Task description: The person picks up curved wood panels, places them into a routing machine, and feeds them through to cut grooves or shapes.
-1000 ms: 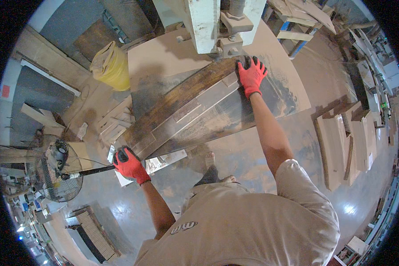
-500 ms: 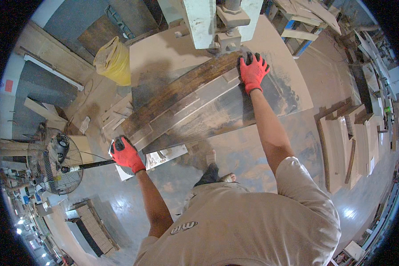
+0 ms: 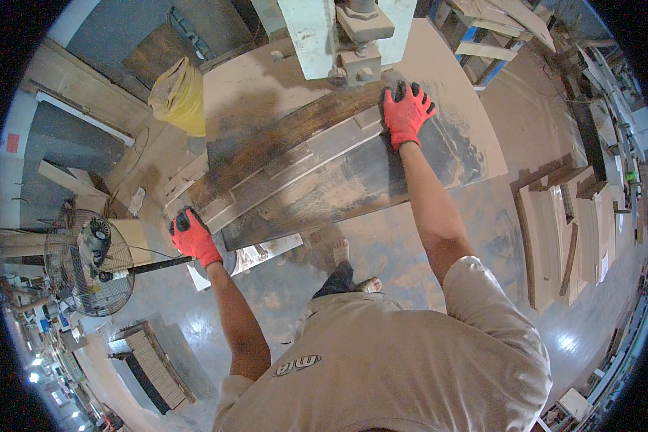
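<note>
A long, dark brown wooden piece (image 3: 266, 147) with a curved far edge lies slantwise across the machine table. Paler stepped strips (image 3: 281, 171) run along its near side. At its lower left end, my left hand (image 3: 194, 236), in a red glove with black fingertips, curls its fingers over the wood. My right hand (image 3: 407, 115), gloved the same way, grips the far right end with fingers bent over it, close to the machine's metal spindle block (image 3: 360, 68). The undersides of both grips are hidden.
The dusty machine table (image 3: 475, 122) has a dark, worn middle. Above its far side stands a white machine housing (image 3: 306, 43). A yellow sack (image 3: 180, 97) and a caged fan (image 3: 90, 259) are on the left. Stacked curved wooden parts (image 3: 561, 234) stand on the right.
My left hand has moved slightly left and away from me along the wood's end. My right hand stays at its end, and the whole view has shifted a little.
</note>
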The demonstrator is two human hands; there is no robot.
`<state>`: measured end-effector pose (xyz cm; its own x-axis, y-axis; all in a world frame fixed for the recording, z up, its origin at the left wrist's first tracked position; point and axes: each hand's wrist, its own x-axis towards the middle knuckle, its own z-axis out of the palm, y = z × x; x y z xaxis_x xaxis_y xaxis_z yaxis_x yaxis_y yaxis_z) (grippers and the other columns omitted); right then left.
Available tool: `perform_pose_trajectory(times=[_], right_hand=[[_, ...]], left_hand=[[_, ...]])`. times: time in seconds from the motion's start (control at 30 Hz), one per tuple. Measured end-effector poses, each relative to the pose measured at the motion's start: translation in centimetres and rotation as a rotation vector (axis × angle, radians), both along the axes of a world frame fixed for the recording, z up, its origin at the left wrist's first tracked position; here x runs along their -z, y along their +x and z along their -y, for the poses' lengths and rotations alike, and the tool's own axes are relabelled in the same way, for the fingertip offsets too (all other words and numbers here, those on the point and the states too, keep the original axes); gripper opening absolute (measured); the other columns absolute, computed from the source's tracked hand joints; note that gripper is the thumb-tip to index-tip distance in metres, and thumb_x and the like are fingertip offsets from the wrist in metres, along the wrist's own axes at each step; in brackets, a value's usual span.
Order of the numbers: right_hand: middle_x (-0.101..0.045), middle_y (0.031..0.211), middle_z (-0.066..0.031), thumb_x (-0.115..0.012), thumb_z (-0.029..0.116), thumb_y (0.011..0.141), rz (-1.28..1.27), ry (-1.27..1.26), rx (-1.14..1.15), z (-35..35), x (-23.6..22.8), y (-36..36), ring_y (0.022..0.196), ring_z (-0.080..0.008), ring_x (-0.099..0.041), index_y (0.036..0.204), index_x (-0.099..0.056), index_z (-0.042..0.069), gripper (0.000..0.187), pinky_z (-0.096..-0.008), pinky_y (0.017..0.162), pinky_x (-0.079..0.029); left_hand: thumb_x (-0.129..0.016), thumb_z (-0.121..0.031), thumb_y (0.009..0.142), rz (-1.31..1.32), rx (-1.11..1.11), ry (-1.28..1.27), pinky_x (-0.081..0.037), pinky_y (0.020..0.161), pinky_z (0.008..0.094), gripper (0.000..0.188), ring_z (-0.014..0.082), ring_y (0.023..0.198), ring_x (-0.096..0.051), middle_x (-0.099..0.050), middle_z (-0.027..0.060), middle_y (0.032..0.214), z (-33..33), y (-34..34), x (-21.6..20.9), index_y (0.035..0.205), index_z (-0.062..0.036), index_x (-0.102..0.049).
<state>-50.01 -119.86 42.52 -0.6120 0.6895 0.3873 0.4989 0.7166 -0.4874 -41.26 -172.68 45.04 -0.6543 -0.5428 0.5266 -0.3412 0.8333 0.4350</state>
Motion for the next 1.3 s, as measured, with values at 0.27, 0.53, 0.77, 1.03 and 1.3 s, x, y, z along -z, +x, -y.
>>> perform_pose_trajectory(times=[0.27, 0.53, 0.77, 1.03, 1.3], right_hand=[[-0.048, 0.145, -0.0128, -0.065, 0.053, 0.082, 0.035, -0.009, 0.033, 0.0, -0.3, -0.4, 0.137, -0.0357, -0.037, 0.131, -0.063, 0.017, 0.060, -0.0634, 0.115, -0.014], [-0.048, 0.144, -0.0120, -0.066, 0.053, 0.081, 0.033, -0.025, 0.056, -0.5, -0.4, -1.0, 0.136, -0.0345, -0.039, 0.131, -0.063, 0.018, 0.061, -0.0654, 0.114, -0.013], [-0.049, 0.143, -0.0109, -0.066, 0.054, 0.082, -0.005, 0.000, 0.088, -1.4, -0.1, -1.7, 0.135, -0.0342, -0.040, 0.130, -0.063, 0.019, 0.059, -0.0665, 0.113, -0.013], [-0.050, 0.143, -0.0096, -0.066, 0.053, 0.082, 0.009, 0.004, 0.110, -2.3, -0.2, -1.8, 0.134, -0.0326, -0.041, 0.129, -0.065, 0.021, 0.057, -0.0666, 0.113, -0.013], [-0.049, 0.146, -0.0070, -0.066, 0.057, 0.081, 0.047, -0.002, 0.109, -3.1, -0.3, -1.6, 0.135, -0.0319, -0.041, 0.132, -0.063, 0.022, 0.062, -0.0658, 0.113, -0.016]], left_hand=[[-0.068, -0.046, 0.086, 0.003, 0.003, -0.022, -0.046, 0.087, 0.0479, 0.041, 0.0366, 0.100, -0.062, -0.069, 0.0162, 0.104, 0.2, -2.3, 0.4, 0.099, -0.0073, -0.073], [-0.068, -0.048, 0.085, 0.009, 0.057, -0.030, -0.047, 0.088, 0.0483, 0.042, 0.0366, 0.100, -0.062, -0.070, 0.0163, 0.110, 1.0, -4.9, 1.5, 0.100, -0.0091, -0.073], [-0.065, -0.050, 0.086, 0.057, 0.023, -0.079, -0.047, 0.095, 0.0460, 0.044, 0.0364, 0.107, -0.063, -0.072, 0.0106, 0.110, 0.8, -7.6, 2.0, 0.111, -0.0150, -0.074], [-0.060, -0.052, 0.089, 0.109, 0.025, -0.091, -0.044, 0.098, 0.0511, 0.044, 0.0373, 0.111, -0.061, -0.073, 0.0111, 0.110, -0.7, -8.6, 1.3, 0.107, -0.0148, -0.074], [-0.060, -0.054, 0.088, 0.163, 0.019, -0.046, -0.044, 0.097, 0.0493, 0.046, 0.0371, 0.112, -0.060, -0.070, 0.0112, 0.117, -2.4, -9.2, 0.1, 0.110, -0.0152, -0.074]])
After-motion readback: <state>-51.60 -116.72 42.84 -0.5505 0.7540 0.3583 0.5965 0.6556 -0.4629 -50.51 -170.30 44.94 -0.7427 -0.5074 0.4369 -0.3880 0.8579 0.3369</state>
